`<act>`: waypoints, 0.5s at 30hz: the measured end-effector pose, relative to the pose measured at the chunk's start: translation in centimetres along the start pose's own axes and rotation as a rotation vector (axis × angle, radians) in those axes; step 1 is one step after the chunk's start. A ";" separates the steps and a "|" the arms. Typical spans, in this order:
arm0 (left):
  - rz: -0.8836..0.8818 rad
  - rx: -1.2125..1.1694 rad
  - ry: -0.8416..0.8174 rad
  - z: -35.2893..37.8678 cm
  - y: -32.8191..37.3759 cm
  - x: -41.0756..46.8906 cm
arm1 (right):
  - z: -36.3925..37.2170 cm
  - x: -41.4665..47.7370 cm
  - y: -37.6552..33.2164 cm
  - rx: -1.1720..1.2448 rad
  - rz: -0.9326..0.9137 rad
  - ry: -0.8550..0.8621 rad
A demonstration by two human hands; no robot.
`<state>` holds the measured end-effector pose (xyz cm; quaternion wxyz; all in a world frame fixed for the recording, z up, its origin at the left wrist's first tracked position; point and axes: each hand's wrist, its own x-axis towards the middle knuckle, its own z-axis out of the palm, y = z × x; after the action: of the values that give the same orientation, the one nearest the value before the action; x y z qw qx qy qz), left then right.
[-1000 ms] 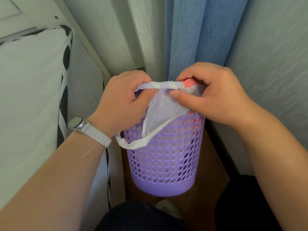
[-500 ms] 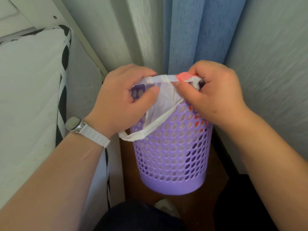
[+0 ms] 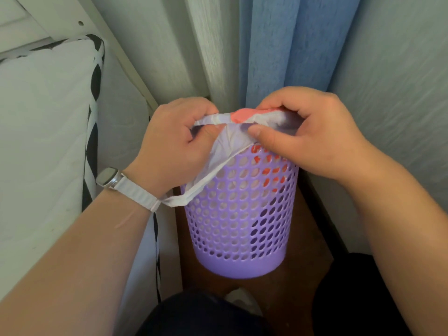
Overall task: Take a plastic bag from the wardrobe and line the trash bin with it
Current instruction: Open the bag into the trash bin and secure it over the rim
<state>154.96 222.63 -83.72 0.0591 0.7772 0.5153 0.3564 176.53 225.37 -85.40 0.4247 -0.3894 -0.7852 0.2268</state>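
bag (image 3: 232, 141) in bin (image 3: 240, 214), mattress (image 3: 41, 141) left

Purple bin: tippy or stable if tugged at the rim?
Probably light: the purple bin is thin perforated plastic. Taller than wide with a narrower base, so a sideways tug may tip it.

Both hands, the left hand (image 3: 174, 144) and the right hand (image 3: 308, 134), pinch the white plastic bag (image 3: 230, 141) at the rim of a purple perforated trash bin (image 3: 242, 214) standing before a blue curtain (image 3: 286, 44).
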 end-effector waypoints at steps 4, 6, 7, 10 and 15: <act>-0.072 -0.100 0.022 0.1 0.1 -0.2 | -0.4 0.1 0.5 0.001 0.044 0.021; -0.089 -0.127 0.022 0.2 0.1 -0.2 | -0.3 0.0 0.5 0.004 0.075 0.044; -0.090 -0.136 0.024 0.2 0.0 -0.3 | -0.2 0.0 0.5 -0.003 0.083 0.055; -0.050 -0.109 0.031 0.1 0.1 -0.3 | 0.5 -0.2 0.3 -0.058 0.085 0.098; 0.065 -0.032 0.021 0.2 1.0 -0.2 | 1.6 -0.4 -0.1 -0.198 0.061 0.166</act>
<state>155.80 222.05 -83.47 0.0546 0.7887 0.4844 0.3746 175.24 224.92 -86.37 0.4406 -0.4705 -0.7538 0.1277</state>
